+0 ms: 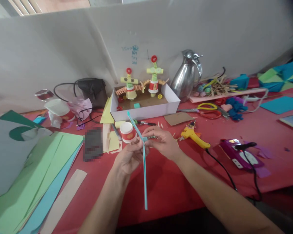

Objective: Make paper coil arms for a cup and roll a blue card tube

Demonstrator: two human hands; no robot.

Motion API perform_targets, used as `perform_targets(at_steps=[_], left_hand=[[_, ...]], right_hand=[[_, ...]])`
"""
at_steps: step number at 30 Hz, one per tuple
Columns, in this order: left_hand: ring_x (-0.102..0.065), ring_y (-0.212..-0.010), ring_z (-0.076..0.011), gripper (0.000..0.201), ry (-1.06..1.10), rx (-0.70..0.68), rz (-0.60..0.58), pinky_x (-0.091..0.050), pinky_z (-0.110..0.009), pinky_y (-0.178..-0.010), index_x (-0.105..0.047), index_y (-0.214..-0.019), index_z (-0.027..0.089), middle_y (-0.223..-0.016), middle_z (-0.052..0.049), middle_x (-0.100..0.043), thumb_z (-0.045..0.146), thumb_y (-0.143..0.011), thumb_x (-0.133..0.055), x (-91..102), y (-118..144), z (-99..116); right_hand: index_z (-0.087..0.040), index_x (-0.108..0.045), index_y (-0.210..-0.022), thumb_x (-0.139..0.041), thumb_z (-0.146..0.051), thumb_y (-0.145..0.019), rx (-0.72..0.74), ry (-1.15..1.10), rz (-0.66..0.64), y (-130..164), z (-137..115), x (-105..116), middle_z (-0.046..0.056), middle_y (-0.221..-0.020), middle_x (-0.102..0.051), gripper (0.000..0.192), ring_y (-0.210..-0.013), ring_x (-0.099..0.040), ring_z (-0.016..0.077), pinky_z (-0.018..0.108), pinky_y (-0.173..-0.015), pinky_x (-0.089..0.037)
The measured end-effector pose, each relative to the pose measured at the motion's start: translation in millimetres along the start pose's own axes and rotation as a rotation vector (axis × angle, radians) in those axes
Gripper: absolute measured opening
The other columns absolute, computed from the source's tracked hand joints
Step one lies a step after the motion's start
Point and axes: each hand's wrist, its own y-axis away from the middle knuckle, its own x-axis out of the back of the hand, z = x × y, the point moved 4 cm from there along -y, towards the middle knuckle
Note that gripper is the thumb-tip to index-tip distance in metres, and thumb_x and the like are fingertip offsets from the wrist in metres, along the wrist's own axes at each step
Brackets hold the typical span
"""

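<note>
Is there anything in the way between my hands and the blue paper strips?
Nothing visible: the left hand and right hand already hold the blue paper strips at their folded part. The red-and-white paper cup stands just beyond the left hand, not between.

Bare forearms, bare hands.

A white box, a steel jug, a yellow glue gun and a beige strip are borne by the red-covered table.
</note>
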Motion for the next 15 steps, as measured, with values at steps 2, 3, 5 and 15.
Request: perform_targets(at_steps=[2, 3, 5, 15], left_hand=[[-0.061, -0.060, -0.0072, 0.022, -0.010, -0.018, -0.035, -0.052, -0.017, -0.059, -0.067, -0.070, 0.012, -0.064, 0.001, -0.065, 0.004, -0.060, -0.084, -0.2, -0.6, -0.2], [-0.060, -0.059, -0.0070, 0.023, -0.021, -0.025, -0.048, -0.051, -0.017, -0.058, -0.066, -0.069, 0.012, -0.063, 0.002, -0.064, 0.004, -0.058, -0.085, 0.4, -1.1, -0.5], [-0.059, -0.057, -0.0067, 0.025, -0.052, -0.039, -0.046, -0.050, -0.018, -0.057, -0.065, -0.068, 0.012, -0.061, 0.002, -0.064, 0.005, -0.056, -0.086, 2.9, -2.3, -0.7], [-0.053, -0.049, -0.0051, 0.039, -0.206, -0.144, 0.089, -0.044, -0.017, -0.051, -0.055, -0.065, 0.016, -0.054, 0.006, -0.058, 0.006, -0.046, -0.088, 3.3, 1.5, 9.1]], right_hand=[[-0.028, -0.076, -0.087, -0.077, -0.036, -0.080, 0.016, 0.018, -0.018, -1.0, -3.0, 0.5, 0.003, -0.098, -0.070, 0.011, -0.100, -0.062, 0.0211, 0.042, -0.096, -0.047], [-0.028, -0.076, -0.086, -0.077, -0.037, -0.080, 0.020, 0.032, -0.029, -1.5, -4.7, 0.8, 0.003, -0.097, -0.071, 0.011, -0.099, -0.062, 0.0212, 0.042, -0.097, -0.046], [-0.028, -0.077, -0.085, -0.076, -0.037, -0.081, 0.020, 0.058, -0.043, -2.4, -7.8, 1.3, 0.003, -0.095, -0.071, 0.010, -0.098, -0.062, 0.0211, 0.043, -0.097, -0.045], [-0.031, -0.077, -0.090, -0.077, -0.036, -0.080, -0.014, -0.072, -0.072, 0.1, -7.6, -1.3, 0.001, -0.096, -0.072, 0.011, -0.100, -0.063, 0.0195, 0.041, -0.097, -0.046]])
